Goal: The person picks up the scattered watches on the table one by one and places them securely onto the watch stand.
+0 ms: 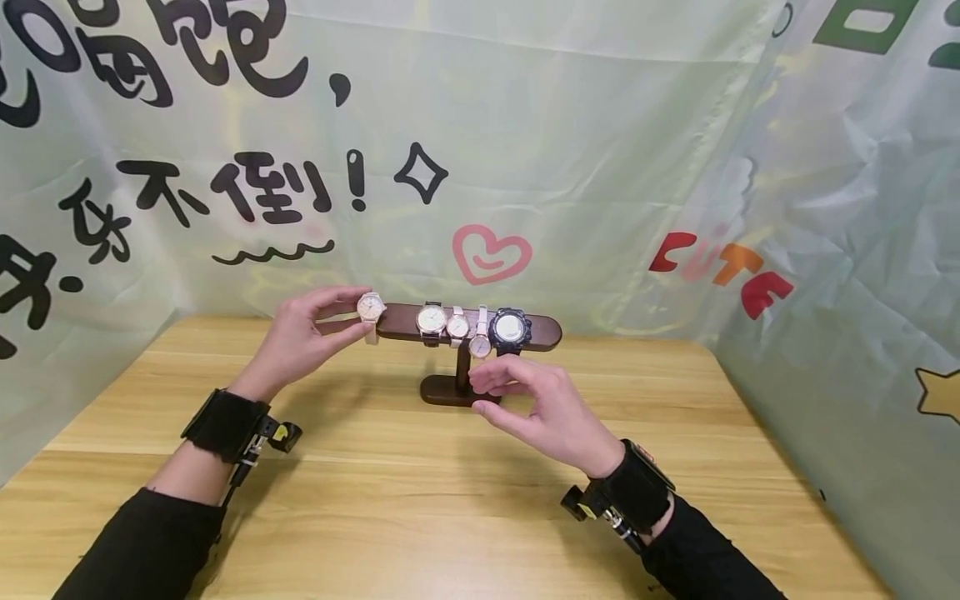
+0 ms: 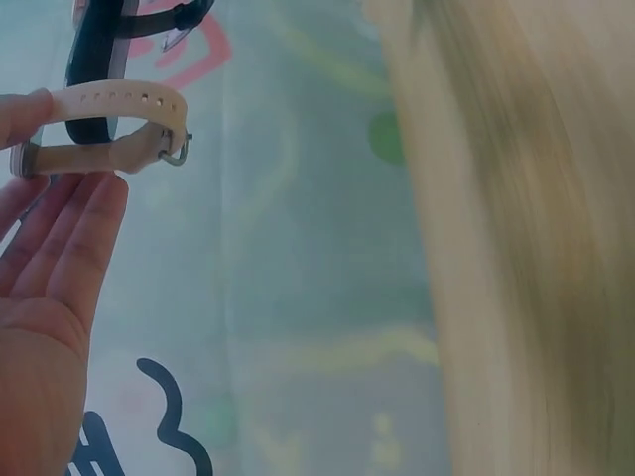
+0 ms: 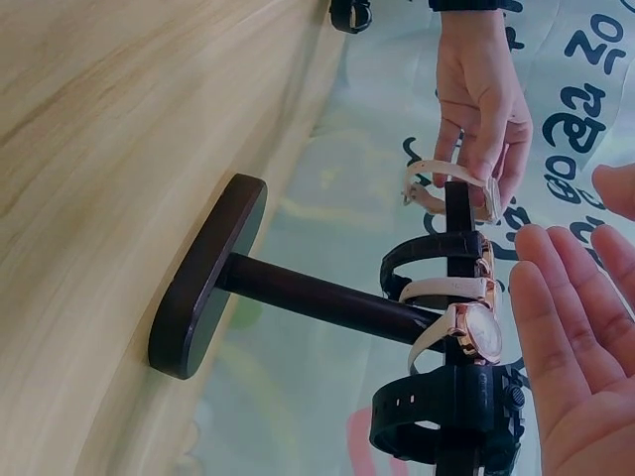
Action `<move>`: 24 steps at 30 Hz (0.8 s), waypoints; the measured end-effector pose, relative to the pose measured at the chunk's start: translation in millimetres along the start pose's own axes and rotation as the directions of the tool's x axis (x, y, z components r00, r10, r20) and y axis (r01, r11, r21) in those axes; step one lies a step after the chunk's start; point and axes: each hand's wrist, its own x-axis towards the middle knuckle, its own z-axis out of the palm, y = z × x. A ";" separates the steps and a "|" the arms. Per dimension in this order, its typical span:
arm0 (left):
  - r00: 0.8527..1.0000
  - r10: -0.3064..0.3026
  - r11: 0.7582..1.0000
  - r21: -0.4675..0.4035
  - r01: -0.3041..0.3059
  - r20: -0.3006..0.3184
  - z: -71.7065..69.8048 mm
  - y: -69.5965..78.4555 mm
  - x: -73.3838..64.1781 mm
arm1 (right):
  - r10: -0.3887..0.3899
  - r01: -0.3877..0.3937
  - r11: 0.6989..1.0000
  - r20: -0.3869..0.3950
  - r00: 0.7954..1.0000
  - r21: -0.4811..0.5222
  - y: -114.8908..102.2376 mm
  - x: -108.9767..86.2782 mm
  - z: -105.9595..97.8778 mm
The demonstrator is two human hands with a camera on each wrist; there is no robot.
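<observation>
At the left end of a dark wooden watch stand [image 1: 397,321], my left hand [image 1: 296,337] pinches a watch [image 1: 371,307] with a pale strap between thumb and fingers. In the left wrist view the buckled strap [image 2: 149,104] loops around the bar's end. Along the bar hang a dark-strapped watch [image 1: 431,320], a small pale-strapped watch [image 1: 457,326], a white-strapped watch [image 1: 480,345] tilted lower, and a chunky black watch [image 1: 511,328]. Relaxed and holding nothing, my right hand [image 1: 551,408] hovers in front of the stand's right side, its palm [image 3: 571,387] beside the watches.
The stand's base [image 1: 442,389] rests on a light wooden table [image 1: 390,500]. Behind it hangs a pale green printed cloth [image 1: 585,167], and another stretch of cloth borders the right side. Both wrists wear black straps [image 1: 225,423] with small cameras.
</observation>
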 end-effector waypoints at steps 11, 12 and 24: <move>0.994 -0.078 0.996 0.038 0.075 0.077 -3.2 -2.1 -2.7 | -0.026 0.026 1.000 0.006 1.000 -0.003 1.8 -0.4 0.6; 0.993 -0.078 0.997 0.035 0.075 0.086 -3.0 -2.3 -2.5 | -0.030 0.030 1.000 0.006 1.000 -0.005 2.2 -0.4 0.9; 0.990 -0.081 0.997 -0.007 0.082 0.119 3.4 -6.1 1.1 | -0.045 0.046 0.999 0.009 0.999 -0.026 5.3 -0.2 1.4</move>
